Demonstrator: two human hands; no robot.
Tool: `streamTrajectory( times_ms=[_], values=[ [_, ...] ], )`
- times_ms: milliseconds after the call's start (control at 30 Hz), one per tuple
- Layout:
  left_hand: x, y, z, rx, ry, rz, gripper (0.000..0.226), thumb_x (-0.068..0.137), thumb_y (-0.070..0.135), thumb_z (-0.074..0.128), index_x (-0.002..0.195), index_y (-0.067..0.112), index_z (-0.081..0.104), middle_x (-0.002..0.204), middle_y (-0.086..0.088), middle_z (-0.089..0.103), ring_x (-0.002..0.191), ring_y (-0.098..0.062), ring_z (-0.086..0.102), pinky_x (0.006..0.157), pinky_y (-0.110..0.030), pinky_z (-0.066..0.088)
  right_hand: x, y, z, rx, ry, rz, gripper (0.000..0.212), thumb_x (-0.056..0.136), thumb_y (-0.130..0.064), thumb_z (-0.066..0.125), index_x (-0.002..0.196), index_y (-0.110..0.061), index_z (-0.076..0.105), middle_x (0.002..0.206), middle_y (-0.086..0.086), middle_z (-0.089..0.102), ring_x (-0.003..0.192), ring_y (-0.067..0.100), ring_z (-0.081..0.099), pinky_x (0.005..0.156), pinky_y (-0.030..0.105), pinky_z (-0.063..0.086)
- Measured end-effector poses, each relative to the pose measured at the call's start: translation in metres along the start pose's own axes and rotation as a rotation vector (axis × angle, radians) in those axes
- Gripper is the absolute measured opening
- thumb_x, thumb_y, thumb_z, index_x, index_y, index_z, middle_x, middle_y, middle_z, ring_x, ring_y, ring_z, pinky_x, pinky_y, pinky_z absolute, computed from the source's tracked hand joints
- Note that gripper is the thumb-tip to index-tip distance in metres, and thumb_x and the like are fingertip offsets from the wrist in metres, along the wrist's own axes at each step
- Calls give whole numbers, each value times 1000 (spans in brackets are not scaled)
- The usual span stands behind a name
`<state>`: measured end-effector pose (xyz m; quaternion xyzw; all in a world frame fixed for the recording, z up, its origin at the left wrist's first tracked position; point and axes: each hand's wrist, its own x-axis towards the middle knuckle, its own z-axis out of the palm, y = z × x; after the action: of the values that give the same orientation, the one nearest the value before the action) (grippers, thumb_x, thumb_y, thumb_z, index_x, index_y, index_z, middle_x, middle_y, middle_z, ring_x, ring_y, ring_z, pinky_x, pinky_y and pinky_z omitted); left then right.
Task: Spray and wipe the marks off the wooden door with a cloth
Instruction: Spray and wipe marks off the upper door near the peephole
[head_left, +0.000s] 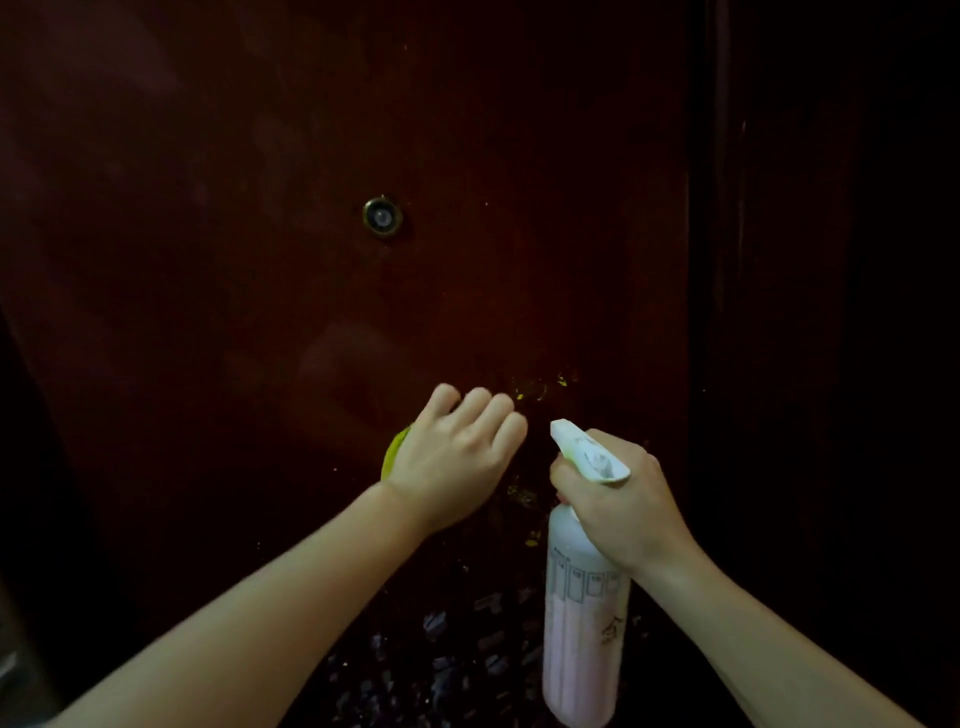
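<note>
The wooden door (363, 156) fills most of the view, a dark reddish brown with a dull sheen and faint pale smears across its upper half. A round brass peephole (383, 216) sits near the middle. Below it, small yellow marks (540, 388) speckle the wood just above and between the two hands, with more specks lower down beside the bottle.

The left hand (457, 457) is pressed towards the door with its fingers curled round a yellow-green cloth (394, 452). Only a thin edge of the cloth shows at the thumb side; the rest is hidden behind the hand, so its size and shape cannot be told.

The right hand (618, 499) grips the neck of a spray bottle (582, 623), fingers wrapped under the white nozzle, which points up and to the left towards the marks. The bottle is pale, holds pinkish liquid, and carries printing too blurred to read. Whether a finger is squeezing the trigger cannot be made out.

The scene is dim. The right side falls into near black past the door's edge, and the speckled floor at the bottom is hard to make out.
</note>
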<state>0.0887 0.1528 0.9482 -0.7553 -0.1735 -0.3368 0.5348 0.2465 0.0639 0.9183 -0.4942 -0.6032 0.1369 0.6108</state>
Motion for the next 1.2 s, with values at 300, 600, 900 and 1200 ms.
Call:
streamTrajectory(
  times_ms=[300, 600, 900, 1200],
  values=[
    [66, -37, -9, 31, 124, -231, 15, 96, 17, 52, 82, 11, 54, 78, -3, 56, 68, -22, 53, 68, -39, 36, 6, 2, -18, 70, 38, -6, 29, 83, -12, 65, 71, 9, 49, 55, 0, 42, 51, 10, 37, 46, 20, 32],
    [24, 17, 4, -47, -48, 88, 10, 90, 10, 54, 80, 14, 55, 75, -1, 53, 65, -21, 49, 64, -36, 35, 6, 11, -27, 34, 65, 4, 26, 82, -9, 60, 68, 9, 48, 63, 25, 52, 55, 21, 43, 52, 39, 37],
    [50, -36, -17, -76, 94, -179, 19, 96, 17, 52, 79, 11, 54, 76, -3, 55, 65, -19, 51, 67, -37, 33, 11, -1, -26, 90, 5, -60, 27, 84, -10, 62, 68, 7, 48, 55, 4, 44, 52, 16, 39, 49, 31, 33],
    [80, -36, -7, 1, 180, -275, 16, 94, 16, 54, 80, 9, 55, 75, -3, 55, 65, -20, 50, 67, -34, 30, 10, 3, -21, 80, -58, -53, 27, 80, -19, 62, 67, 1, 50, 55, 3, 44, 52, 13, 41, 49, 30, 35]
  ],
)
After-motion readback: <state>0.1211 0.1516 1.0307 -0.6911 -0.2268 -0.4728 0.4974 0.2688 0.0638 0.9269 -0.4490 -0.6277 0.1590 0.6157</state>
